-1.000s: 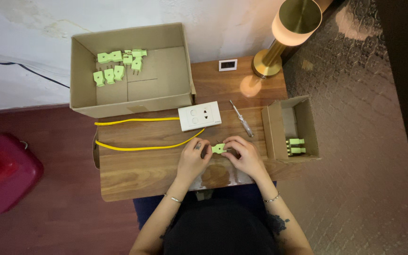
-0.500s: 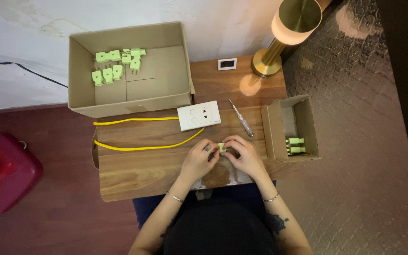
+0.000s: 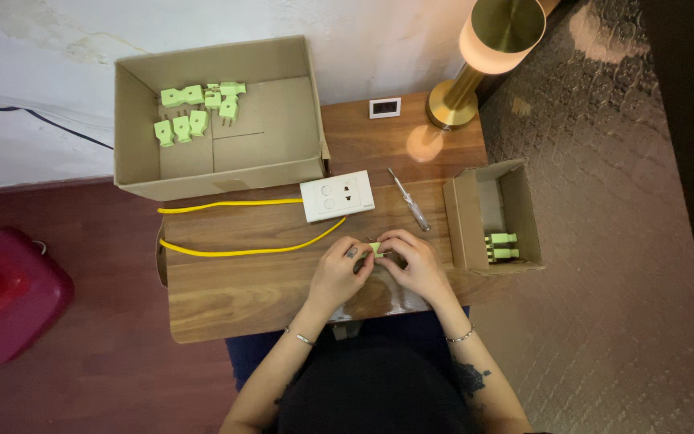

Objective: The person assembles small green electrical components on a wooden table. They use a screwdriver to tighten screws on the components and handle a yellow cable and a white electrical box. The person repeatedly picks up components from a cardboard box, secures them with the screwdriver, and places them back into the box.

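Both the left hand [image 3: 339, 269] and right hand [image 3: 415, 261] pinch one green plug [image 3: 376, 248]. Right of them, a small box [image 3: 463, 221] holds green plugs [image 3: 501, 245]; beyond the left hand, a large box [image 3: 226, 173] holds more plugs [image 3: 194, 112].

The worktop [image 3: 226, 281] is brown wood with a faint sheen and visible grain. Both boxes — the large box [image 3: 134, 161] and the small box [image 3: 459, 225] — are matt cardboard. The green plug [image 3: 376, 248] looks like smooth plastic; the lamp [image 3: 475, 64] is glossy brass-coloured metal.

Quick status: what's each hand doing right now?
Left hand: closed on the small green plug, fingertips pinching it.
Right hand: closed on the same plug from the other side.
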